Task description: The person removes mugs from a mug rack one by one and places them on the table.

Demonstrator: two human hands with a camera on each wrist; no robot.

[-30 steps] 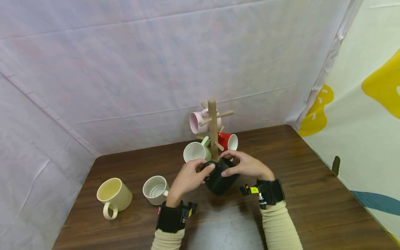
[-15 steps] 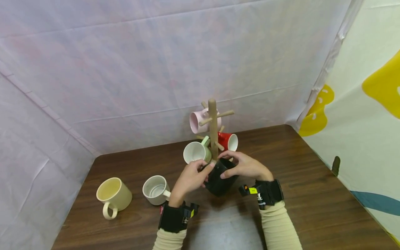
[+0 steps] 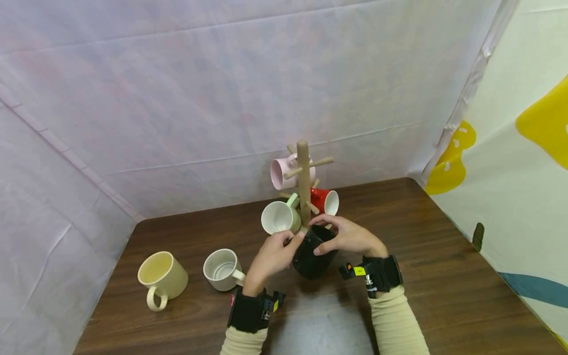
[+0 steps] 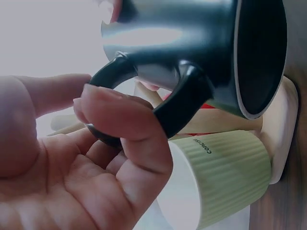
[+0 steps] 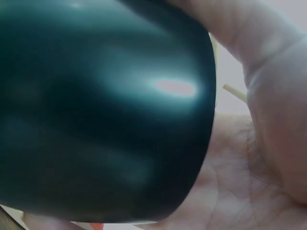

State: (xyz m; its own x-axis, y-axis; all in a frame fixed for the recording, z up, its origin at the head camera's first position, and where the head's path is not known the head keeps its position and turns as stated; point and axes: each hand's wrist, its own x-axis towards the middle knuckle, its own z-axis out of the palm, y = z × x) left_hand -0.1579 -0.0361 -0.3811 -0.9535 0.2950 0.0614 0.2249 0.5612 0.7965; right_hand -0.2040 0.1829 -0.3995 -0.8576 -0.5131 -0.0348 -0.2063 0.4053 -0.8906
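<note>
A black mug (image 3: 312, 256) is held tilted in both hands, just in front of the wooden mug tree (image 3: 303, 185). My left hand (image 3: 272, 255) holds its handle (image 4: 184, 103), with fingers curled around the loop in the left wrist view. My right hand (image 3: 350, 238) grips the mug's body from the right, thumb on the near side and fingers at the far rim. Close beside the left fingertips, a pale green mug (image 3: 280, 217) hangs on a lower peg. A red mug (image 3: 325, 201) and a pink mug (image 3: 284, 172) also hang on the tree.
On the brown table (image 3: 443, 276), a cream-yellow mug (image 3: 164, 281) stands at the left. A white mug (image 3: 223, 270) is next to my left wrist. Behind the table hangs a pale cloth wall (image 3: 199, 108); a patterned sheet (image 3: 510, 207) borders the right side.
The black mug has turned a little in my hands, its handle swinging left toward the left hand. My left hand has shifted slightly right and down; the right hand has barely moved.
</note>
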